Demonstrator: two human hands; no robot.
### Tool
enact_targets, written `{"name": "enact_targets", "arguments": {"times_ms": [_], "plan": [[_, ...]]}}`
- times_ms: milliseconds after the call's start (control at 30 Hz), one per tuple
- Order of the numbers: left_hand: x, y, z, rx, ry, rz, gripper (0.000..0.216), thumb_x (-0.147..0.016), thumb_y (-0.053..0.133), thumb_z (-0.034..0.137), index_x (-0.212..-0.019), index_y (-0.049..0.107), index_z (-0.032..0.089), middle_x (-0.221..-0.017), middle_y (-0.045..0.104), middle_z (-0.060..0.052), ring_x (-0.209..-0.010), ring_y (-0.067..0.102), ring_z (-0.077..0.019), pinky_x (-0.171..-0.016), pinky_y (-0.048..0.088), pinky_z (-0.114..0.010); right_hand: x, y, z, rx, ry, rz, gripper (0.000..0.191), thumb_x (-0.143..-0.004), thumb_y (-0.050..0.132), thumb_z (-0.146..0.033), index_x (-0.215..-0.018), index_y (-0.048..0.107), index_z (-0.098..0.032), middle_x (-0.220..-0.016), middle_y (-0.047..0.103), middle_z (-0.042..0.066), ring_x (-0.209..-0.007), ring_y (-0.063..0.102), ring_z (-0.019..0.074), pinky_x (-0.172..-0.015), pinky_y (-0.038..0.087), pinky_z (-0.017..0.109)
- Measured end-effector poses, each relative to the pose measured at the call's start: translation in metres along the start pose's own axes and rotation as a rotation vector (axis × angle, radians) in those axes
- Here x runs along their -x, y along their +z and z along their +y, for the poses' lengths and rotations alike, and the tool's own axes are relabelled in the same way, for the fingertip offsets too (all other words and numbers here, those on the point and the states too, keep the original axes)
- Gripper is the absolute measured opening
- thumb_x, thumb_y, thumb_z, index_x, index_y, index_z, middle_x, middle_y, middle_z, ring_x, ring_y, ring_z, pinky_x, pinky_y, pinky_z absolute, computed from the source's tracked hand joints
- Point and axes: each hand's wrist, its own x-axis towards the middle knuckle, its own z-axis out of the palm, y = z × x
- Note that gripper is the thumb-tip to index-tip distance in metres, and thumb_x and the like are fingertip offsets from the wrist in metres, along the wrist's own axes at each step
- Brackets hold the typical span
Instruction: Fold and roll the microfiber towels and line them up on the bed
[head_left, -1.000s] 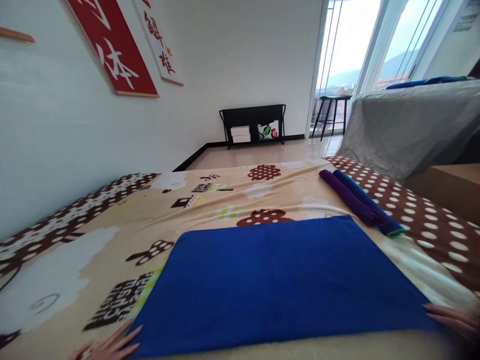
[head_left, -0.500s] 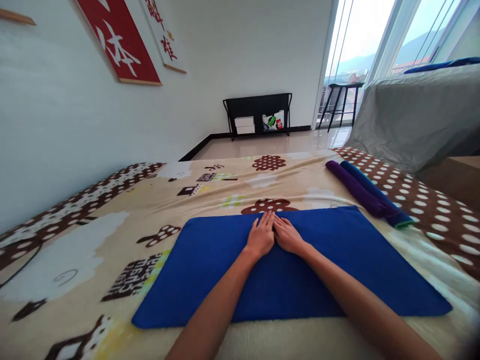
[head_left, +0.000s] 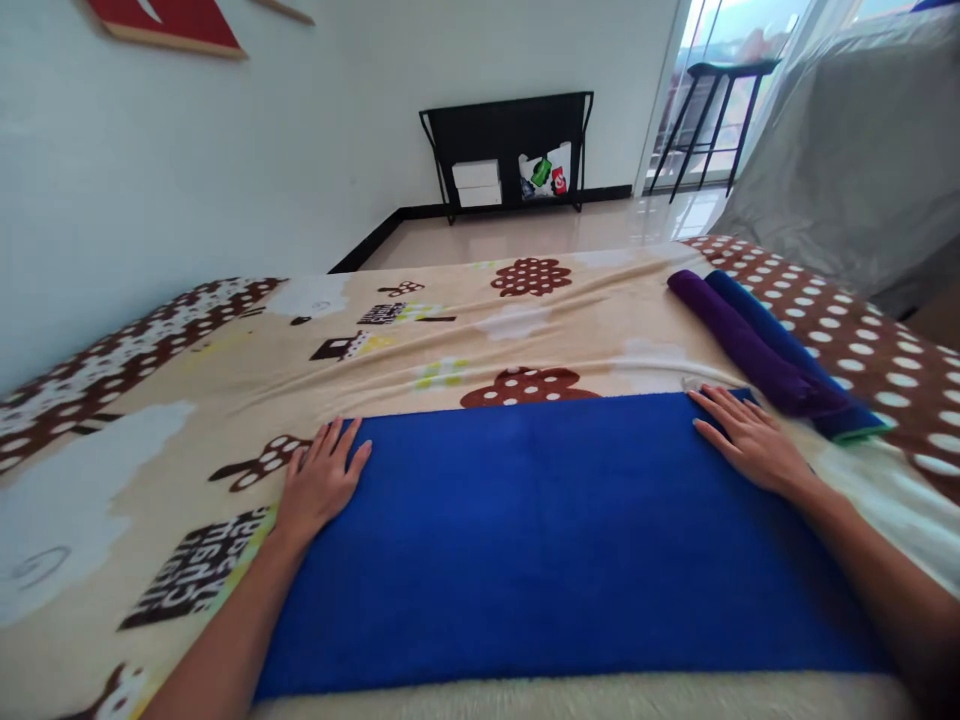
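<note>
A blue towel [head_left: 525, 540] lies spread flat on a patterned blanket [head_left: 390, 380]. My left hand [head_left: 321, 480] rests flat on the towel's far left corner, fingers stretched out and slightly apart. At the opposite far corner, my right hand [head_left: 750, 440] lies flat with its fingers extended, covering part of that corner. Neither hand grips anything. Beyond my right hand are two rolled towels side by side, a purple one [head_left: 750, 345] and a dark blue one [head_left: 787, 335] with a green edge.
Brown polka-dot borders [head_left: 847, 330] run along both sides of the blanket. Past the bed stands a black rack [head_left: 510, 130] holding white boxes [head_left: 477, 183] and a printed bag [head_left: 546, 172]. A dark stool [head_left: 731, 72] stands by the window, near a grey-covered bulky object [head_left: 870, 140].
My hands have moved apart from the middle of the towel's far edge, the left to its left corner and the right to its right corner. The view has tilted down.
</note>
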Motion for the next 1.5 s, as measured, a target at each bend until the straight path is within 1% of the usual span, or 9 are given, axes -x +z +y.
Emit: {"name": "enact_targets", "arguments": {"times_ms": [200, 367, 500, 667, 867, 1100, 1200, 1367, 1500], "plan": [[0.004, -0.033, 0.022, 0.024, -0.025, -0.023, 0.055, -0.098, 0.025, 0.038, -0.148, 0.039, 0.018, -0.157, 0.033, -0.016, -0.144, 0.028, -0.0363, -0.11, 0.003, -0.073, -0.002, -0.021, -0.023, -0.067, 0.017, 0.03, 0.059, -0.098, 0.026, -0.054, -0.15, 0.036, -0.028, -0.158, 0.028, 0.004, -0.147, 0.023, 0.0229, -0.12, 0.019, 0.047], [0.008, -0.063, 0.144, 0.122, 0.213, 0.058, 0.058, -0.094, 0.027, 0.02, -0.151, 0.03, 0.014, -0.161, 0.025, -0.01, -0.149, 0.018, -0.0238, -0.12, 0.007, -0.055, -0.024, -0.035, -0.124, -0.095, -0.079, 0.146, 0.055, -0.102, 0.015, -0.036, -0.147, 0.04, -0.015, -0.157, 0.03, 0.009, -0.147, 0.024, 0.0214, -0.12, 0.02, 0.046], [0.008, -0.049, 0.246, 0.202, 0.334, 0.024, 0.06, -0.093, 0.033, 0.02, -0.152, 0.03, 0.016, -0.158, 0.032, -0.009, -0.148, 0.025, -0.021, -0.12, 0.019, -0.044, -0.042, -0.021, -0.224, -0.165, -0.252, 0.135, 0.047, -0.104, 0.029, -0.04, -0.145, 0.042, -0.022, -0.153, 0.039, 0.006, -0.14, 0.038, 0.0183, -0.116, 0.03, 0.043], [0.021, -0.017, 0.276, 0.235, 0.311, 0.0, 0.056, -0.098, 0.027, 0.032, -0.154, 0.025, 0.025, -0.159, 0.028, -0.008, -0.148, 0.024, -0.0247, -0.118, 0.021, -0.054, -0.038, 0.002, -0.263, -0.222, -0.259, 0.143, 0.047, -0.102, 0.024, -0.039, -0.147, 0.038, -0.034, -0.151, 0.041, -0.007, -0.143, 0.033, 0.0196, -0.117, 0.031, 0.044], [0.022, -0.017, 0.257, 0.222, 0.31, -0.03, 0.054, -0.1, 0.025, 0.039, -0.153, 0.028, 0.029, -0.161, 0.025, -0.002, -0.148, 0.022, -0.0196, -0.12, 0.02, -0.048, -0.035, 0.001, -0.242, -0.21, -0.275, 0.107, 0.051, -0.1, 0.024, -0.045, -0.148, 0.037, -0.033, -0.154, 0.033, -0.007, -0.144, 0.029, 0.0178, -0.119, 0.028, 0.044], [0.024, -0.029, 0.063, 0.112, 0.053, -0.068, 0.054, -0.099, 0.027, 0.045, -0.15, 0.033, 0.029, -0.159, 0.03, -0.005, -0.147, 0.026, -0.0237, -0.116, 0.021, -0.054, -0.005, -0.014, -0.074, -0.137, -0.1, 0.062, 0.06, -0.097, 0.023, -0.059, -0.148, 0.04, -0.03, -0.154, 0.036, 0.001, -0.144, 0.03, 0.0215, -0.12, 0.023, 0.046], [0.018, -0.022, 0.011, 0.071, -0.033, -0.058, 0.056, -0.098, 0.027, 0.045, -0.151, 0.031, 0.027, -0.16, 0.027, -0.006, -0.148, 0.023, -0.0241, -0.117, 0.018, -0.054, 0.002, -0.007, -0.022, -0.099, 0.046, 0.068, 0.066, -0.094, 0.024, -0.063, -0.15, 0.036, -0.03, -0.157, 0.03, 0.002, -0.146, 0.026, 0.0223, -0.12, 0.022, 0.048], [0.013, -0.016, 0.007, 0.052, -0.074, -0.054, 0.058, -0.099, 0.024, 0.05, -0.153, 0.025, 0.03, -0.162, 0.023, -0.004, -0.149, 0.02, -0.0232, -0.118, 0.016, -0.053, -0.002, 0.0, -0.015, -0.053, 0.238, 0.13, 0.074, -0.092, 0.021, -0.068, -0.151, 0.034, -0.024, -0.158, 0.029, 0.007, -0.148, 0.019, 0.0261, -0.119, 0.017, 0.053], [0.012, -0.044, 0.023, 0.057, -0.115, -0.074, 0.052, -0.097, 0.04, 0.048, -0.145, 0.043, 0.028, -0.154, 0.039, -0.011, -0.144, 0.03, -0.0341, -0.113, 0.019, -0.065, 0.001, -0.018, -0.04, -0.049, 0.325, 0.191, 0.079, -0.094, 0.016, -0.064, -0.147, 0.04, -0.011, -0.152, 0.035, 0.02, -0.145, 0.024, 0.0359, -0.114, 0.017, 0.065]]}}
